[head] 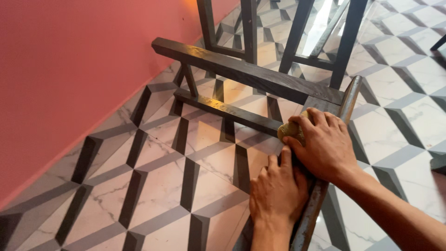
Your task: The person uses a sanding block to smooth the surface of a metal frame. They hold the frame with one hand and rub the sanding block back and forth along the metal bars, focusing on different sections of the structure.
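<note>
Patterned floor tiles are gleaming beneath a tipped dark chair frame, where the right hand is pinching a tan sanding pad against the rail while the left hand, fingers closed, is bracing it; uneven pressure could be letting the pad slip off.

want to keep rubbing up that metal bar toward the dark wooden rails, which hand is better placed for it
Probably the right hand: it already presses the tan sanding pad against the metal bar, nearer the wooden rails. The left hand grips the bar lower down, steadying it.
</note>
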